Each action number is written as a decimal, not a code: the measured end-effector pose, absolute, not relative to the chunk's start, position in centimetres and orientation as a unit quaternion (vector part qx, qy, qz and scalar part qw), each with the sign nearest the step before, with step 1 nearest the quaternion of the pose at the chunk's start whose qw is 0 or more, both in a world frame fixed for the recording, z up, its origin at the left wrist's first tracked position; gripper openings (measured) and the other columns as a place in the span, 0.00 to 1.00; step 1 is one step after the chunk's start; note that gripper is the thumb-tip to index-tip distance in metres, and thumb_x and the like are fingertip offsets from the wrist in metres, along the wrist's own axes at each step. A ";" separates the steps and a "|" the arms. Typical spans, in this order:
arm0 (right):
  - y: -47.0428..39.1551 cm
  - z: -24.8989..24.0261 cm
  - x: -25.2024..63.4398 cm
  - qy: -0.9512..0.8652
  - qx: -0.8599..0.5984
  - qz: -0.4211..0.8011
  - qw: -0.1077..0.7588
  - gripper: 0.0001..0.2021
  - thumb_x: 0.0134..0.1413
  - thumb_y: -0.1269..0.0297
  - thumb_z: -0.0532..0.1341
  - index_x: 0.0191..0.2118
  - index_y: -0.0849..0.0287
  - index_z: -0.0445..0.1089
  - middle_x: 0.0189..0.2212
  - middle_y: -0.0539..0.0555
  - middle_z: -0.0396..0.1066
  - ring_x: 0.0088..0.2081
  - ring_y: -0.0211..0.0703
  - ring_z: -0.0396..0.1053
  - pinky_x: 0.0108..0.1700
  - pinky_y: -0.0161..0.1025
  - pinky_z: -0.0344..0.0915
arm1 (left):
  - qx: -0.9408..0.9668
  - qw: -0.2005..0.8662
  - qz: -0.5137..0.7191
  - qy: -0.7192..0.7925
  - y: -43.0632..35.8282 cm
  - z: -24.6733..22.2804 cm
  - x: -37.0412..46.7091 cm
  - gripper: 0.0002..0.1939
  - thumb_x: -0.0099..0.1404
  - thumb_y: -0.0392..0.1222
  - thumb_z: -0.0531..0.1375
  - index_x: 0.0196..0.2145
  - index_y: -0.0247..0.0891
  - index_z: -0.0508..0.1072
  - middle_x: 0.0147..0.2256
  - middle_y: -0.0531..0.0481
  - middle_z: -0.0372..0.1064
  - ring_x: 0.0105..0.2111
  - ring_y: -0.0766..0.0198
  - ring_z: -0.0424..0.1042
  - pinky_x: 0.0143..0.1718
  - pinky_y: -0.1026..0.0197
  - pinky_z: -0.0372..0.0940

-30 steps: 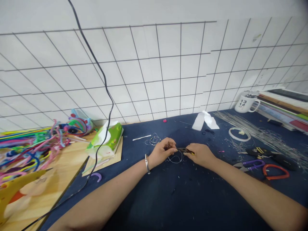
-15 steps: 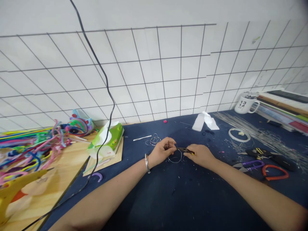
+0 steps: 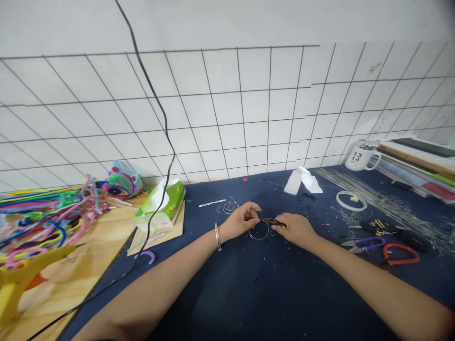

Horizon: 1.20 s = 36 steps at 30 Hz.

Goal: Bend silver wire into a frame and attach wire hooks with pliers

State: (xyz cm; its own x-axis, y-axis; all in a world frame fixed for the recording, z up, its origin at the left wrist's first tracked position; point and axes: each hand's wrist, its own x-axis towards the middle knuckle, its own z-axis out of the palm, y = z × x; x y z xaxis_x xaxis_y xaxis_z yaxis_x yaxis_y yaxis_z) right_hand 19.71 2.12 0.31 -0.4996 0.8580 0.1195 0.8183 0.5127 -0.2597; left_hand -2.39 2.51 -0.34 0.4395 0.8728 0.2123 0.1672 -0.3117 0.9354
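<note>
My left hand [image 3: 242, 221], with a silver bangle at the wrist, pinches a thin wire loop [image 3: 259, 238] between thumb and fingertips. The loop hangs just above or on the dark blue tabletop; I cannot tell which. In my right hand [image 3: 296, 229] is a pair of pliers [image 3: 272, 220], its handles mostly hidden by the fingers. The plier jaws point left and meet the wire close to my left fingertips. Behind my left hand lies a loose tangle of thin wire [image 3: 230, 205], beside a flat silver strip [image 3: 212, 203].
Scissors [image 3: 364, 244], red-handled cutters [image 3: 401, 255], a wire coil [image 3: 351, 201] and long wires [image 3: 369, 194] lie right, before a mug [image 3: 360, 156]. Left are a tissue pack [image 3: 174, 201], a yellow glue gun [image 3: 24, 277], pipe cleaners [image 3: 78, 213] and a hanging black cord [image 3: 167, 128].
The camera view has shifted slightly. Both hands keep nearly the same pose, with the pliers still at the wire by my left fingertips.
</note>
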 end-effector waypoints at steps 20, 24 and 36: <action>2.3 1.1 19.8 -0.843 -0.470 0.154 0.211 0.15 0.51 0.53 0.52 0.25 0.58 0.65 0.24 0.49 0.63 0.26 0.35 0.60 0.28 0.32 0.50 | 0.665 0.439 0.445 0.408 2.3 -1.0 -2.3 0.15 0.54 0.40 0.59 0.39 0.35 0.62 0.26 0.55 0.63 0.21 0.73 0.64 0.24 0.68 0.61; 1.6 1.7 19.2 -0.821 -0.451 0.224 0.269 0.15 0.52 0.52 0.51 0.27 0.59 0.65 0.23 0.48 0.62 0.26 0.35 0.60 0.28 0.32 0.51 | 0.653 0.439 0.457 0.416 1.9 -0.9 -1.8 0.12 0.55 0.39 0.59 0.37 0.36 0.63 0.25 0.55 0.63 0.22 0.72 0.64 0.24 0.68 0.61; 1.0 1.7 18.6 -0.791 -0.445 0.331 0.258 0.12 0.48 0.57 0.54 0.25 0.60 0.64 0.19 0.46 0.57 0.24 0.33 0.55 0.26 0.32 0.49 | 0.646 0.496 0.421 0.400 0.7 0.1 -1.2 0.09 0.56 0.43 0.58 0.30 0.33 0.66 0.24 0.54 0.63 0.21 0.72 0.63 0.24 0.68 0.58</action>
State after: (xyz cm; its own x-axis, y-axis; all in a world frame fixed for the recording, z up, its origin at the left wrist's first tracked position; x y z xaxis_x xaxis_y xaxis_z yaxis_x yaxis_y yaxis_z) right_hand 18.62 0.99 1.67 -0.4704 0.8750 0.1141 0.5332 0.3849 -0.7534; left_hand -1.19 0.67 0.13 0.3248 0.9343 0.1469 0.0994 -0.1882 0.9771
